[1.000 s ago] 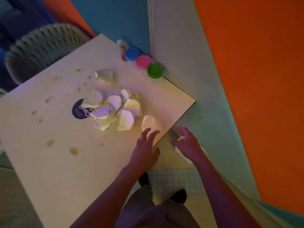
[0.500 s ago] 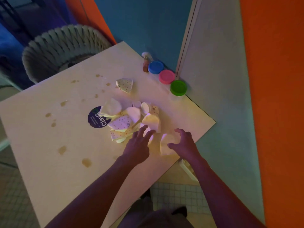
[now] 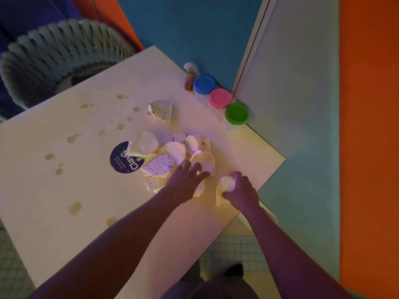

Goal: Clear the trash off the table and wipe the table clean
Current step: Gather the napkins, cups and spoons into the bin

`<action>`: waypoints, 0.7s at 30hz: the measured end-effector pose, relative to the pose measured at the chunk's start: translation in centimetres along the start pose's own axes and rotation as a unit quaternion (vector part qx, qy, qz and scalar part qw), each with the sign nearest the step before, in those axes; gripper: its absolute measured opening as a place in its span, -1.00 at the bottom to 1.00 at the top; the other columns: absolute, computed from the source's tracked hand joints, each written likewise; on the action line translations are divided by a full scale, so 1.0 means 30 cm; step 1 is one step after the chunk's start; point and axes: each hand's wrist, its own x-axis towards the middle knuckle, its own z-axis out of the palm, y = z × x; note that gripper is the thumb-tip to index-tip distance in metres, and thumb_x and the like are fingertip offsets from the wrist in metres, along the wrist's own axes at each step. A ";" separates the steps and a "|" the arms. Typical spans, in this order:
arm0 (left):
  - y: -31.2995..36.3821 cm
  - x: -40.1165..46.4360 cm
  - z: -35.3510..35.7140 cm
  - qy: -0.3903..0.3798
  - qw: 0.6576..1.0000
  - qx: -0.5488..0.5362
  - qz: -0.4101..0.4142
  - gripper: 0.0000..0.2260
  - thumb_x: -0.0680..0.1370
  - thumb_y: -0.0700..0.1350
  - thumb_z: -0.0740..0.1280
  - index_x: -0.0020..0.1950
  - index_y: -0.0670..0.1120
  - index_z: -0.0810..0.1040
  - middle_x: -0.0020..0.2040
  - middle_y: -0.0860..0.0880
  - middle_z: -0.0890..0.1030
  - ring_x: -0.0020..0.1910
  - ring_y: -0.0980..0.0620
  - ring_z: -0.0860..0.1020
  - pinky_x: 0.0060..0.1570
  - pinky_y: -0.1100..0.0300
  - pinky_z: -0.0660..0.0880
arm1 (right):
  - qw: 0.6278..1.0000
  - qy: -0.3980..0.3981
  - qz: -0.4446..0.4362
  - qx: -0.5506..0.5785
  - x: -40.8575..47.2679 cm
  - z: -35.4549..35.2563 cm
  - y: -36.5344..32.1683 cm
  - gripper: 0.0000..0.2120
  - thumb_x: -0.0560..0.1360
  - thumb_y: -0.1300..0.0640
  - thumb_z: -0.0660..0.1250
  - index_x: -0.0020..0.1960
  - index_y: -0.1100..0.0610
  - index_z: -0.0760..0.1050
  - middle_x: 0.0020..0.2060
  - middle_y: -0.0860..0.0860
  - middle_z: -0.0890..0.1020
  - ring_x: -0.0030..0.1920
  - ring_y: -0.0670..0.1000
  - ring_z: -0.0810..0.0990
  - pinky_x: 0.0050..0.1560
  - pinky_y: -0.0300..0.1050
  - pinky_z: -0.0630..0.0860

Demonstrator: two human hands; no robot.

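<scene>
A heap of torn paper scraps, some white and some with coloured dots, lies in the middle of the pale table. One dotted scrap sits apart, farther back. My left hand rests on the near side of the heap with fingers spread over the scraps. Near the table's right edge, my right hand curls its fingers and thumb round a white paper piece. Brown spill stains dot the left half of the table.
A dark round sticker lies under the heap's left side. A small spray bottle and three tubs with blue, pink and green lids stand along the back edge by the wall. A woven chair stands behind the table.
Both hands have moved forward onto the table. The left hand went from the table edge onto the heap; the right hand rose from below the edge and took hold of a white piece.
</scene>
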 end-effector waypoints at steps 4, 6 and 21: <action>-0.006 0.011 -0.016 0.018 1.000 0.000 -0.003 -0.59 0.56 -0.10 0.33 0.41 0.00 0.45 0.29 -0.11 0.42 0.26 -0.18 0.40 0.12 0.00 0.43 | 0.999 0.020 -0.002 0.049 -0.009 -0.002 -0.007 -0.50 0.34 0.12 0.49 0.23 -0.01 0.40 0.10 0.07 0.51 0.06 0.21 0.57 -0.01 -0.03 0.44; 0.001 0.007 -0.023 0.000 1.000 0.005 -0.003 -0.64 0.56 -0.09 0.31 0.36 -0.01 0.48 0.26 -0.10 0.42 0.24 -0.15 0.41 0.08 0.02 0.44 | 0.997 0.027 -0.006 0.078 -0.012 -0.006 -0.004 -0.55 0.33 0.15 0.47 0.17 -0.02 0.42 0.07 0.05 0.53 0.03 0.18 0.56 -0.04 -0.06 0.44; -0.064 -0.161 -0.081 0.022 0.878 -0.450 -0.160 -0.72 0.33 0.01 0.61 -0.12 0.18 0.55 -0.08 0.14 0.59 -0.10 0.11 0.55 -0.17 0.21 0.42 | 0.962 -0.014 -0.032 0.270 -0.026 -0.030 -0.092 -0.76 0.43 0.18 0.45 0.06 0.00 0.51 -0.05 -0.04 0.60 -0.09 0.03 0.57 -0.12 -0.11 0.48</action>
